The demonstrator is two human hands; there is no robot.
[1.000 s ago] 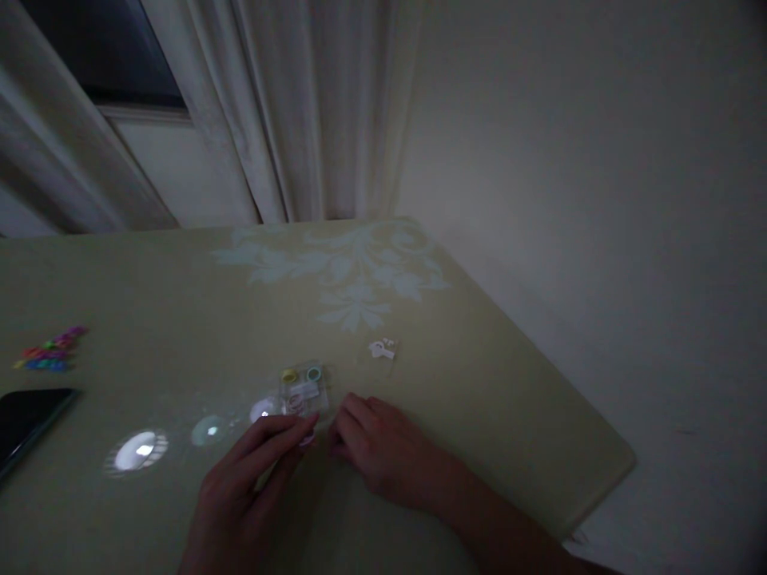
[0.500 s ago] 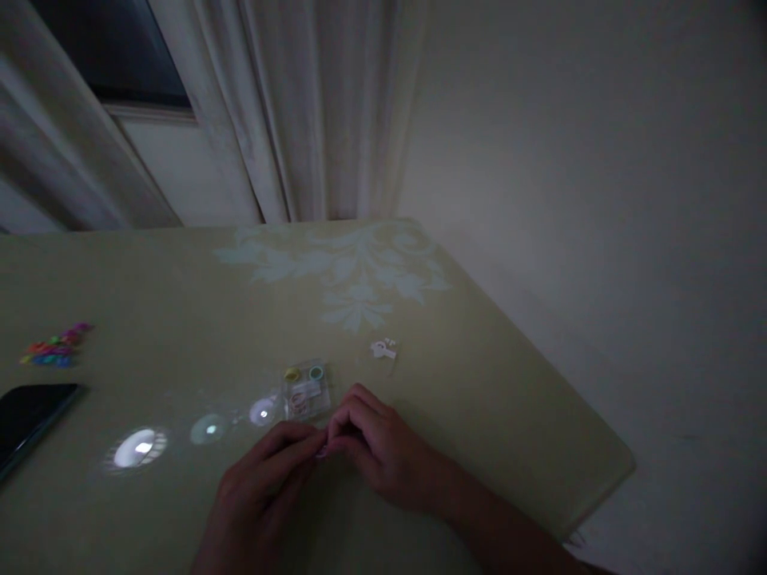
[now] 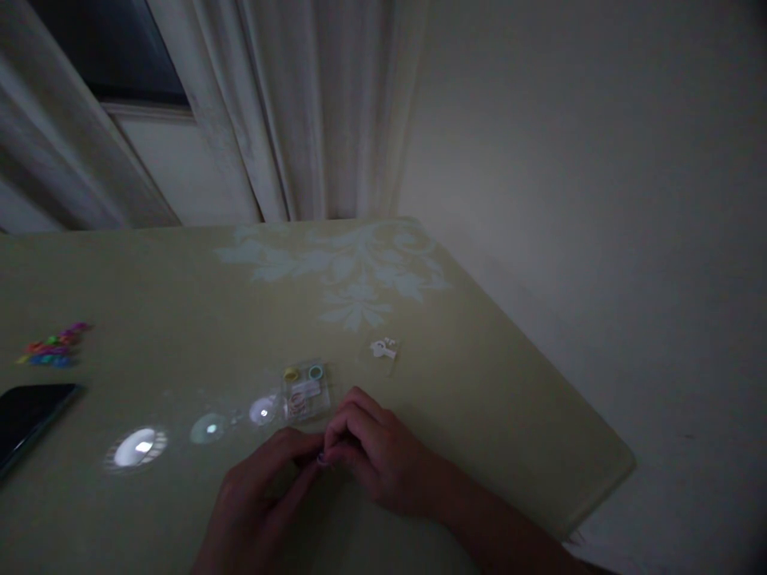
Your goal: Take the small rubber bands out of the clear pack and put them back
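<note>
Low in the middle of the head view, my two hands meet fingertip to fingertip. Between them shows a tiny purplish, ring-like piece (image 3: 322,458), mostly hidden by the fingers. My left hand (image 3: 264,487) is closed in a pinch on its left side. The curled fingers and thumb of my right hand (image 3: 377,455) pinch it from the right. Just beyond the fingertips lies a small clear plastic box (image 3: 307,391) holding a yellow roll, a teal ring and reddish loops. Small white pieces (image 3: 383,348) on a clear sheet lie farther back.
A pile of small bright-coloured pieces (image 3: 55,348) sits at the far left, behind a dark phone (image 3: 36,415). Lamp reflections shine on the glossy table (image 3: 479,399). Curtains (image 3: 335,112) and a wall (image 3: 569,176) stand behind the table edge.
My left index finger has lifted and bent, opening a gap above the thumb. The small purplish piece shows slightly more between the fingertips. My right hand has barely moved.
</note>
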